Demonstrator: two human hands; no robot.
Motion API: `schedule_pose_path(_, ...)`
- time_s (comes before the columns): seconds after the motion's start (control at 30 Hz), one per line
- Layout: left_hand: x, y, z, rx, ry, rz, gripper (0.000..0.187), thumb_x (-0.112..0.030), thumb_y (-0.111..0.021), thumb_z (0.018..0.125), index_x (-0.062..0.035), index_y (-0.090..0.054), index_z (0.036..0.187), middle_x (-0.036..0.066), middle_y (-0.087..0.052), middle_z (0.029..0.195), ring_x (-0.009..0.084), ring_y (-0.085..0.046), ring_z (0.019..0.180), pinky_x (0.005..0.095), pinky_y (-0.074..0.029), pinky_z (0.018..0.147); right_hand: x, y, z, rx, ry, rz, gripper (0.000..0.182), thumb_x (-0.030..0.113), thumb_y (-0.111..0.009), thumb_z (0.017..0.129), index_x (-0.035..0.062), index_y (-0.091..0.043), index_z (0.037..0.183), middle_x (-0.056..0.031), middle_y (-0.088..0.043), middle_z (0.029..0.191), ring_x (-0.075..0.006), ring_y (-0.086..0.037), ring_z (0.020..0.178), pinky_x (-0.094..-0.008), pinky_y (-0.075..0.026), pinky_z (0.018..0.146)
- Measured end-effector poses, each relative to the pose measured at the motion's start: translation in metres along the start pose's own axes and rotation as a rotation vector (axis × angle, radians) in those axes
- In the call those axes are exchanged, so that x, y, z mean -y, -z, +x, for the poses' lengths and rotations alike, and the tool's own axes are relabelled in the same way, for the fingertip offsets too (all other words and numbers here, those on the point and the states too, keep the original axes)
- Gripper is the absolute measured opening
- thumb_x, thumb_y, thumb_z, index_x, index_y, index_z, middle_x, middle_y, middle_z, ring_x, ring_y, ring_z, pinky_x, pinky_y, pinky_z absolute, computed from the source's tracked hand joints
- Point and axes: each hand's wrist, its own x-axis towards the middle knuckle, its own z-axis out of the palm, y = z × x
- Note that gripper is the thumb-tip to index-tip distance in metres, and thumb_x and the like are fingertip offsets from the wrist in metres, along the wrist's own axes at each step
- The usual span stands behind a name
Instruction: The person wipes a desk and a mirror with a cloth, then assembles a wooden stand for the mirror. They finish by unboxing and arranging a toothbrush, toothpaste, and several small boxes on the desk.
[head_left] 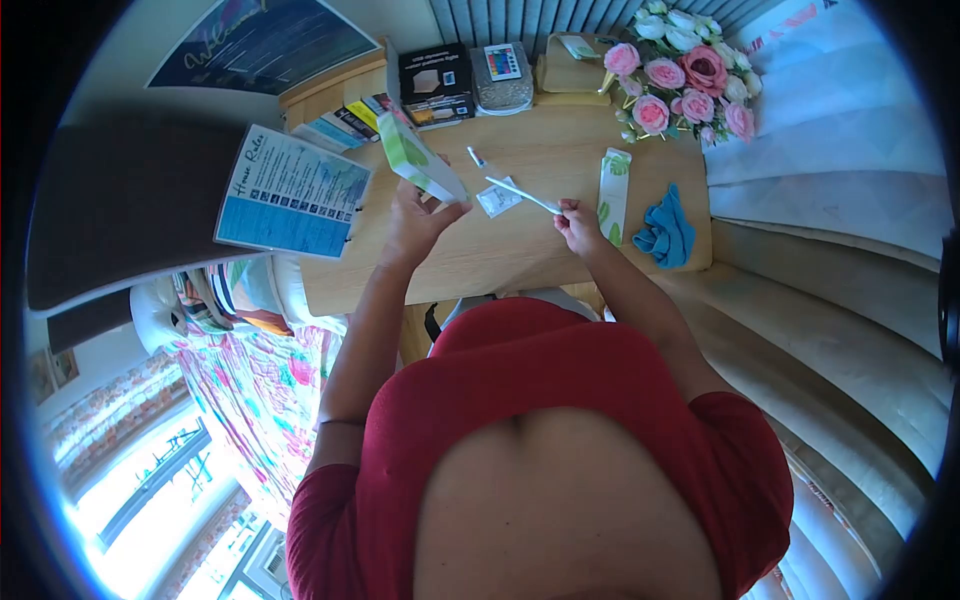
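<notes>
In my left hand (418, 222) is a white and green box (420, 160), tilted up above the table, with my fingers and thumb around its lower end. My right hand (577, 226) pinches one end of a slim white pen-like stick (525, 194), which points up and to the left. Under the stick lies a small white packet (497, 199) with faint print. A short white piece with a dark band (476, 156) rests just beyond it. Beside my right hand is a long white and green box part (613, 195), lying flat.
A crumpled blue cloth (667, 228) lies at the table's right edge. Pink and white flowers (690, 85) fill the back right corner. A black box (436, 84) and a grey pack with a remote (503, 78) stand at the back. A House Rules sign (295, 190) is at the left.
</notes>
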Motion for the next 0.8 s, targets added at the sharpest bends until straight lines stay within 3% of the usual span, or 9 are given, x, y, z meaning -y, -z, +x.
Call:
schedule_pose_path(0.07,0.000,-0.004,-0.003,-0.005,0.024,0.019,0.076,0.005,-0.075,0.066,0.0012,-0.034,0.131,0.009,-0.047,0.121,0.0199,-0.050,0.111,0.0330,-0.045,0.095,-0.005,0.006,-0.002,-0.040,0.042,-0.026,0.008,0.002,-0.053,0.086,0.0043,-0.056,0.093,-0.0061,-0.054,0.078,-0.0170,-0.052,0.066,-0.0297,-0.046,0.059)
schedule_pose_path(0.13,-0.014,-0.012,-0.004,0.003,-0.252,0.046,0.067,0.001,-0.075,0.069,0.0007,-0.040,0.126,0.010,-0.049,0.119,0.0209,-0.051,0.110,0.0330,-0.047,0.093,-0.002,0.010,0.002,-0.079,0.098,-0.048,0.007,0.003,-0.055,0.084,0.0037,-0.056,0.091,-0.0068,-0.054,0.078,-0.0193,-0.054,0.066,-0.0315,-0.046,0.061)
schedule_pose_path(0.2,0.003,0.008,0.001,-0.017,-0.077,0.066,0.067,-0.001,-0.075,0.069,-0.0004,-0.040,0.126,0.010,-0.049,0.119,0.0214,-0.051,0.110,0.0336,-0.047,0.092,-0.003,0.014,0.004,-0.210,0.663,-1.150,0.013,0.010,-0.063,0.079,0.0059,-0.060,0.091,-0.0121,-0.057,0.077,-0.0262,-0.057,0.065,-0.0373,-0.047,0.061)
schedule_pose_path(0.23,0.013,0.022,0.007,-0.039,0.081,0.085,0.068,-0.002,-0.076,0.069,-0.0015,-0.039,0.127,0.010,-0.050,0.119,0.0220,-0.052,0.110,0.0343,-0.048,0.090,0.001,0.006,0.005,-0.214,0.670,-1.144,0.013,0.010,-0.063,0.079,0.0059,-0.060,0.091,-0.0121,-0.057,0.077,-0.0262,-0.057,0.065,-0.0373,-0.047,0.061)
schedule_pose_path(0.3,0.026,0.037,0.003,-0.050,0.056,0.085,0.061,-0.011,-0.072,0.076,-0.0030,-0.039,0.127,0.010,-0.050,0.119,0.0224,-0.053,0.107,0.0364,-0.048,0.087,0.010,-0.020,0.000,-0.374,1.096,-1.213,0.020,0.007,-0.066,0.071,0.0051,-0.061,0.090,-0.0161,-0.058,0.081,-0.0322,-0.056,0.076,-0.0422,-0.045,0.069)
schedule_pose_path(0.33,0.030,0.043,-0.001,-0.024,0.132,-0.184,0.057,-0.017,-0.069,0.079,-0.0033,-0.039,0.126,0.010,-0.051,0.118,0.0226,-0.054,0.105,0.0371,-0.047,0.087,0.020,-0.036,0.000,-0.273,1.164,-1.271,0.021,0.006,-0.065,0.072,0.0064,-0.063,0.092,-0.0153,-0.059,0.083,-0.0322,-0.057,0.079,-0.0425,-0.045,0.071)
schedule_pose_path(0.4,0.035,0.047,-0.014,0.020,0.165,-0.496,0.056,-0.037,-0.059,0.086,-0.0037,-0.040,0.127,0.013,-0.052,0.117,0.0240,-0.057,0.098,0.0392,-0.049,0.084,0.024,-0.074,0.019,-0.102,1.159,-1.326,0.026,0.005,-0.065,0.070,0.0067,-0.063,0.096,-0.0154,-0.059,0.088,-0.0324,-0.056,0.085,-0.0428,-0.045,0.075)
schedule_pose_path(0.6,0.029,0.038,-0.040,0.123,0.215,-1.055,0.069,-0.052,-0.051,0.087,-0.0029,-0.036,0.132,0.020,-0.049,0.121,0.0275,-0.057,0.094,0.0398,-0.052,0.077,-0.003,-0.171,0.077,0.266,1.428,-1.424,0.021,0.008,-0.060,0.073,0.0064,-0.064,0.093,-0.0141,-0.058,0.093,-0.0303,-0.055,0.092,-0.0423,-0.047,0.076)
schedule_pose_path(0.8,0.022,0.036,-0.057,0.062,0.181,-1.047,0.068,-0.051,-0.048,0.089,-0.0018,-0.033,0.134,0.022,-0.049,0.121,0.0291,-0.058,0.095,0.0405,-0.052,0.078,0.022,-0.146,0.079,0.327,1.033,-1.459,0.027,-0.003,-0.056,0.072,0.0043,-0.057,0.099,-0.0169,-0.057,0.094,-0.0361,-0.056,0.091,-0.0409,-0.047,0.076)
